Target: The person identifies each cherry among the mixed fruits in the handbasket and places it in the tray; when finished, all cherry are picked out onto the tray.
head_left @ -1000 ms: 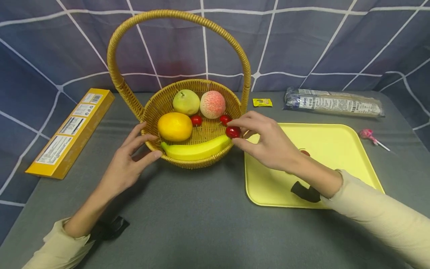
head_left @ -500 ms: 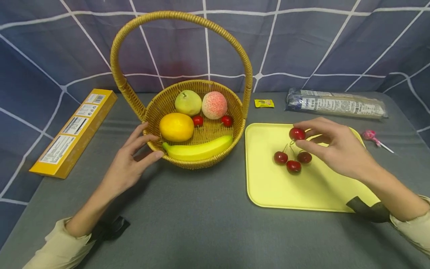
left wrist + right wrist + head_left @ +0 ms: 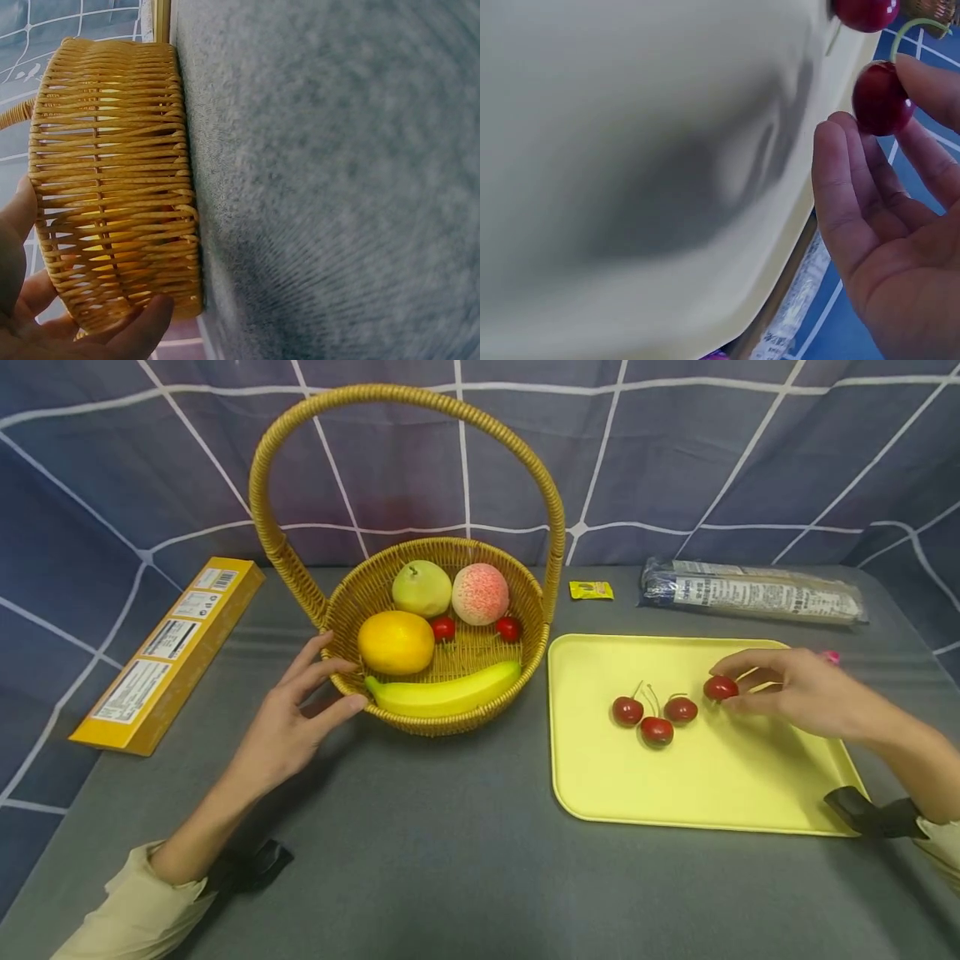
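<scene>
- Displacement: relative to the frame half a second ago, the right hand (image 3: 802, 693) and its cherry (image 3: 721, 687) sit farther right and slightly lower in the head view; the left hand (image 3: 300, 718) holds its position.
- Right hand state: I see thumb and fingers nearly closed, pinching the one cherry; its green stem curves toward the upper right corner of the right wrist view.
- Cherry location: over the right part of the yellow tray (image 3: 615, 785), right of centre in the head view. I cannot tell whether it touches the surface.
- Loose cherries (image 3: 657, 732): three, with stems, grouped near the tray's middle, left of the right hand.
- Left hand state: partly closed, loosely gripping the left rim of the wicker basket (image 3: 431, 727), thumb against the outer wall.
- Basket contents, upper centre-left: green fruit (image 3: 422, 588) and pink fruit (image 3: 480, 594) at the back, orange-yellow fruit (image 3: 396, 643) at left, banana (image 3: 446, 693) along the front, two small red fruits (image 3: 443, 628) between.
- Surroundings: yellow box (image 3: 165, 652) at left; small yellow packet (image 3: 591, 590) and clear-wrapped package (image 3: 753, 593) at upper right.
</scene>
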Demonstrator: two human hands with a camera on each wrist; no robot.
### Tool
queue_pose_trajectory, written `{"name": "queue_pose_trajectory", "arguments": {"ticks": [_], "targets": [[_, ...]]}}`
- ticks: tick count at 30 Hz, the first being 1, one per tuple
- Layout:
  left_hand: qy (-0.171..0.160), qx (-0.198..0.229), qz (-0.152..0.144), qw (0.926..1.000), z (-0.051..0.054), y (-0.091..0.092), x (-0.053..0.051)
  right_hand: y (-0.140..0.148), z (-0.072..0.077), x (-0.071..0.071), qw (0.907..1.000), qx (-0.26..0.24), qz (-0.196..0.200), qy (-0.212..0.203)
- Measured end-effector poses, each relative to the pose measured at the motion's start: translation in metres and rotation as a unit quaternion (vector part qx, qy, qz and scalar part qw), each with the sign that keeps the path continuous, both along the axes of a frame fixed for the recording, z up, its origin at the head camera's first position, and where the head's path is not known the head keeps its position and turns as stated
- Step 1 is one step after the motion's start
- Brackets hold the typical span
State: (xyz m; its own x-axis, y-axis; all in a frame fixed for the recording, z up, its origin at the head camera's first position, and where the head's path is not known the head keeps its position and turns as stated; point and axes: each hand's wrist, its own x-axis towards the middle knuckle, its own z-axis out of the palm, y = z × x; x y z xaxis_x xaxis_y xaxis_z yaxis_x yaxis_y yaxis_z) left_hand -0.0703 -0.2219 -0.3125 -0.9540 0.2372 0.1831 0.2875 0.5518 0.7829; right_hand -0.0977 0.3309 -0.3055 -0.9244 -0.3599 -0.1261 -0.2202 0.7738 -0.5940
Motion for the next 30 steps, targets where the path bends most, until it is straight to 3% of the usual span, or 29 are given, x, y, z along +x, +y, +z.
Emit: {"name": "queue_pose_trajectory", "arguments": {"ticks": [17,26,30], "targets": [[-0.008,0.018,-0.005,0.9998,-0.001,0.0,0.0,0.011,-0.017,0.002,0.9973,-0.024,0.039,0.058],[-0.009,0.02,-0.004,0.9998,0.0,0.001,-0.001,0.014,-0.019,0.005,0.9963,-0.073,0.028,0.037],[-0.009,0.017,-0.003,0.9998,0.0,0.001,0.0,0.009,-0.013,0.006,0.9978,-0.052,0.018,0.038]]}}
